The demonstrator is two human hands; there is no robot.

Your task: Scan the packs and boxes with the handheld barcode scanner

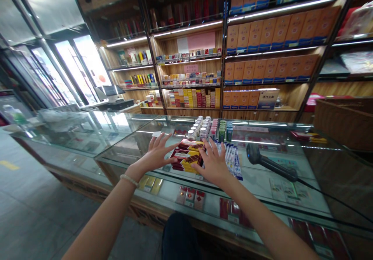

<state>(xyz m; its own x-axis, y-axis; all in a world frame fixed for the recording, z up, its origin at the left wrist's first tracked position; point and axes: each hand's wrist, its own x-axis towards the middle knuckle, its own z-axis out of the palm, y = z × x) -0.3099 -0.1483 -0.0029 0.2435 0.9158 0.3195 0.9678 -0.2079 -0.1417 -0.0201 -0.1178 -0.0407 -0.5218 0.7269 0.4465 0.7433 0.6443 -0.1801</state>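
Chocolate packets [187, 157] left of scanner [271, 163]

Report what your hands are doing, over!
Left hand, right hand: open, fingers spread. Red-yellow packs: stacked between them. Possible snag: blue-white packets close beside right hand.

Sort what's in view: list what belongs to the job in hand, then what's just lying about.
In the job, it seems:
left hand, fingers spread
right hand, fingers spread
red-yellow packs between them
counter under the packs

Probably just lying about:
scanner
blue-white packets beside the right hand
jars behind the packs
monitor
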